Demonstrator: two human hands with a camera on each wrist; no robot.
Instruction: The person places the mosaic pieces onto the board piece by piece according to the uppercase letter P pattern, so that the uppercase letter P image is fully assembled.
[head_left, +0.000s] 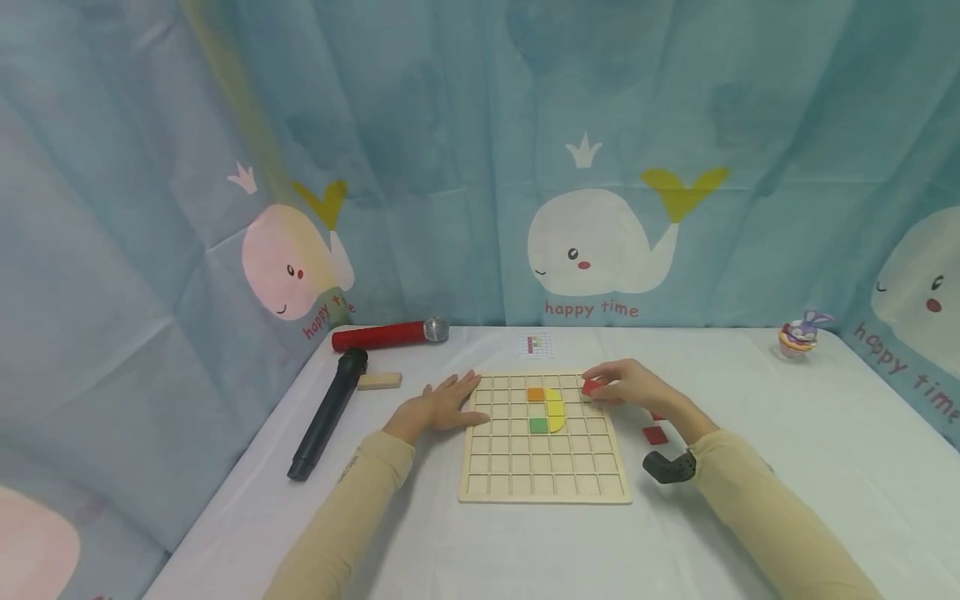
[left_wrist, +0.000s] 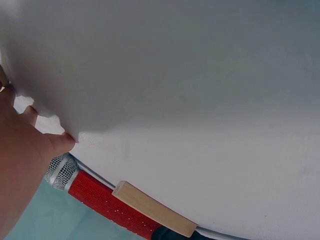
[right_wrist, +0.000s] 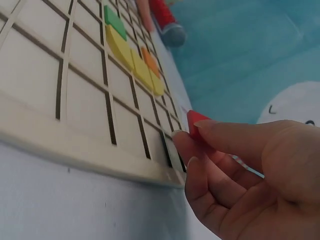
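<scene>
The right hand (head_left: pixel 630 385) pinched a red tile (head_left: pixel 591 387) just above the far right corner of the wooden grid board (head_left: pixel 544 487). The tile had to come down flat and square into one cell. The left hand (head_left: pixel 442 406) lay open on the bench (head_left: pixel 750 533), touching the board's left edge. The cells around the yellow piece (head_left: pixel 555 410) were free.

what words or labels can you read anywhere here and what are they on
"happy time": printed in red under the middle whale on the blue backdrop curtain.
"happy time": under the left whale, slanted and partly creased.
"happy time": by the right whale, cut off by the frame edge.
Small card behind the wooden grid board: a coloured pattern, no readable text.
</scene>
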